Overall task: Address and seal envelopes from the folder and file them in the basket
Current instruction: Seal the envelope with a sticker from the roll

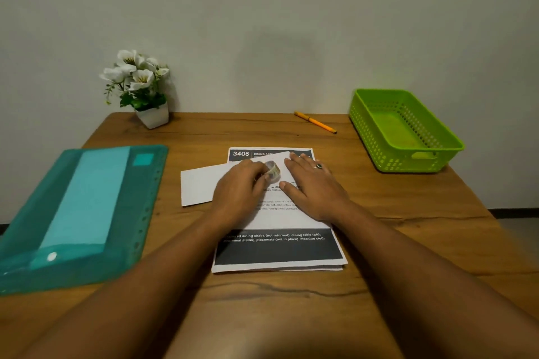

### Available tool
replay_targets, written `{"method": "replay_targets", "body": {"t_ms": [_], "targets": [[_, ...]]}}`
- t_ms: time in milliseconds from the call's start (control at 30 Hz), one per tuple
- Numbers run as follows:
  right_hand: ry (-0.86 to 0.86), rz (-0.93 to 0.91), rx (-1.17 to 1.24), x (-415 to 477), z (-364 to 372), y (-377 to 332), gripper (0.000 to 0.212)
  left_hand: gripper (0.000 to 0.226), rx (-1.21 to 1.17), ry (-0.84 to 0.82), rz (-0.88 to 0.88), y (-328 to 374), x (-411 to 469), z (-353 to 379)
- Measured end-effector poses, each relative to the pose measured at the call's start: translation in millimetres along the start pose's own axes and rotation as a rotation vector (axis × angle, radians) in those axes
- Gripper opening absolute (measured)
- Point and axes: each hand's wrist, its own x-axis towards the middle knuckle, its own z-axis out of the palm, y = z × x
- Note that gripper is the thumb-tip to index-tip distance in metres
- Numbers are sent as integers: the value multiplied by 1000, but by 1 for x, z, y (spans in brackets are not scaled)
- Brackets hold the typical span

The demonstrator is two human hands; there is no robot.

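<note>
White paper makes up the envelope (201,186), which is seen lying flat beneath both hands on a printed sheet (277,248) on the tabletop (408,242). Its uncovered end shows just left of the left hand (239,186). A small roll of tape (272,171) is pinched in the curled fingers of that hand, in the gap between the two hands. The right hand (312,183) is laid spread and flat with straight fingers, apparently pressing the envelope's other end down. Where the edge runs under the palm cannot be told.

The envelope is judged light, thin and limp, and likely to slide on the smooth sheet below. It is best pinned by a flat palm while tape is laid, then lifted by a pinch at the free corner left of the left hand. Creasing is to be expected if it is gripped mid-span. The tape is judged light and rigid, and is best held by its rim.

The basket (379,148) is found well right of the right hand, the pen (315,122) beyond its fingertips, and the folder (87,207) well left of the left hand.
</note>
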Motion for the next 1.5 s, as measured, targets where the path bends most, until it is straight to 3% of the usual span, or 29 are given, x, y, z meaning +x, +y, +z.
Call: {"method": "replay_targets", "body": {"t_ms": [200,500,1500], "targets": [[231,5,82,-10,-4,-9,55,21,-63,-5,-58,-3,-4,2],[311,105,435,-11,1,-25,26,22,-36,-10,7,-2,-6,1],[359,47,298,-13,5,-25,10,22,1,21,65,-2,-7,3]]}}
